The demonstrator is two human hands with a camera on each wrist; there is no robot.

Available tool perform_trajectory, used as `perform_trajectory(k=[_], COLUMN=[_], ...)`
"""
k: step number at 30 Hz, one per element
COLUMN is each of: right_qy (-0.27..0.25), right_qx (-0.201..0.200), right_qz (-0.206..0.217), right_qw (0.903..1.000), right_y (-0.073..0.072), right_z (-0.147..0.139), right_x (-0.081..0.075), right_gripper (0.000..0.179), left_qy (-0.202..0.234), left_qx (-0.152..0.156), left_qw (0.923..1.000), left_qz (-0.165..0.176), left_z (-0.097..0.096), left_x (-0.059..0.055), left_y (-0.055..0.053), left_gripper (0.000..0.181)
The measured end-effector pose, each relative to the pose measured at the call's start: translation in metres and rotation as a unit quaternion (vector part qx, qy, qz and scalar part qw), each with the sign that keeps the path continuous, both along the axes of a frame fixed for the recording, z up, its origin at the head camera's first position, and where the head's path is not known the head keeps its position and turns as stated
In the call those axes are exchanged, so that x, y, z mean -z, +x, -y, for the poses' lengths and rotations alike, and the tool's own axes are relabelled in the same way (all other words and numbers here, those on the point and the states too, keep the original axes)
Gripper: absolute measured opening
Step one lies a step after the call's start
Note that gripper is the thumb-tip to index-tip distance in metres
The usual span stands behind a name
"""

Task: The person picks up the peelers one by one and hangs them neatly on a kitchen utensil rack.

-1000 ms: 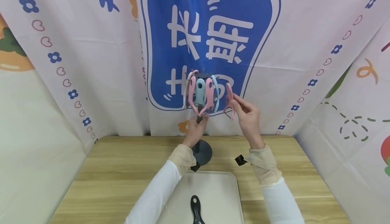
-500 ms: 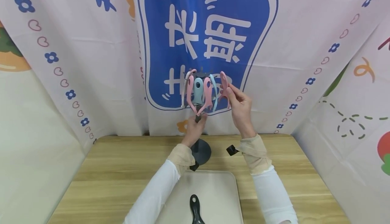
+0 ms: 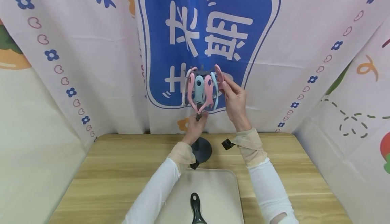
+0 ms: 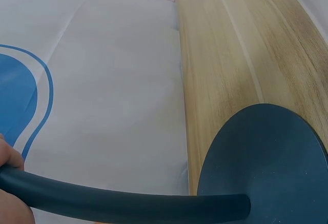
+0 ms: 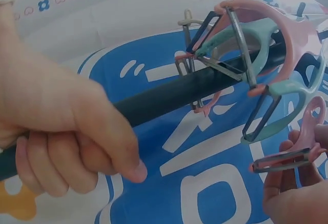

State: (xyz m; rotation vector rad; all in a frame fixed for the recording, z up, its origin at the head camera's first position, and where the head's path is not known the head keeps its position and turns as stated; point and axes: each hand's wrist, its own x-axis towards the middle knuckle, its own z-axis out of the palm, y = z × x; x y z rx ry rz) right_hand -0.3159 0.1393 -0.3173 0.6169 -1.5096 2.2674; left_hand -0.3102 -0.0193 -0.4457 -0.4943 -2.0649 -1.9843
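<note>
My left hand grips the dark pole of a stand just below its top. Around that top hang several Y-shaped peelers, among them a light blue peeler and a pink peeler. My right hand pinches another pink peeler by its handle, right beside the hanging ones. In the right wrist view, this held pink peeler shows its metal blade, lying below a hanging light blue peeler. Whether it touches a hook is hidden.
The stand's round dark base is on the wooden table, near its back edge. In front of it lies a beige tray with a black-handled tool, cut off by the frame. A printed cloth hangs behind.
My right hand has moved left and a little upward with the pink peeler, closer to the stand's top. The left hand stays on the pole.
</note>
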Motion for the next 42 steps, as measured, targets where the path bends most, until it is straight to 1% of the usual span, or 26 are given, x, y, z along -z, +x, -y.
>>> perform_trajectory(k=[5,10,18,21,25,27,30,32,34,39,42], right_qy=[-0.002,-0.008,0.004,0.004,0.005,0.005,0.009,0.010,0.013,0.018,0.025], right_qx=[-0.018,-0.032,-0.041,-0.042,-0.047,-0.050,-0.052,-0.056,-0.060,-0.077,-0.072], right_qz=[0.002,0.005,0.006,0.003,0.009,0.020,0.030,0.028,0.020,0.008,0.009], right_qw=[0.9998,0.9994,0.9992,0.9991,0.9989,0.9985,0.9981,0.9980,0.9979,0.9968,0.9971], right_y=[0.000,-0.002,-0.006,-0.006,-0.006,-0.004,-0.001,0.000,0.000,-0.002,-0.002], right_z=[0.002,0.004,0.008,0.009,0.008,0.008,0.007,0.006,0.005,0.007,0.008], right_x=[-0.001,-0.003,-0.012,-0.012,-0.009,-0.005,0.001,0.004,0.004,-0.001,-0.003], right_gripper=[0.029,0.029,0.031,0.030,0.033,0.035,0.037,0.038,0.039,0.036,0.036], left_qy=[-0.001,-0.008,-0.001,-0.006,-0.007,-0.008,-0.012,-0.013,-0.013,-0.010,-0.010], left_qx=[0.001,0.003,-0.011,0.000,0.018,0.025,0.026,0.026,0.023,0.018,0.017], left_qw=[1.0000,0.9998,0.9998,0.9999,0.9997,0.9994,0.9990,0.9988,0.9990,0.9996,0.9997], left_qz=[0.008,0.016,0.016,0.012,0.014,0.024,0.036,0.040,0.035,0.019,0.017], left_z=[0.001,0.001,0.003,0.004,0.003,0.002,0.002,0.001,0.000,0.001,0.002], left_x=[0.002,-0.001,-0.008,-0.008,-0.004,0.000,0.003,0.005,0.005,0.000,-0.002], left_y=[0.002,0.003,-0.004,-0.006,-0.006,-0.003,0.001,0.003,0.003,-0.002,-0.005], left_gripper=[0.053,0.053,0.052,0.052,0.054,0.055,0.055,0.056,0.056,0.052,0.048])
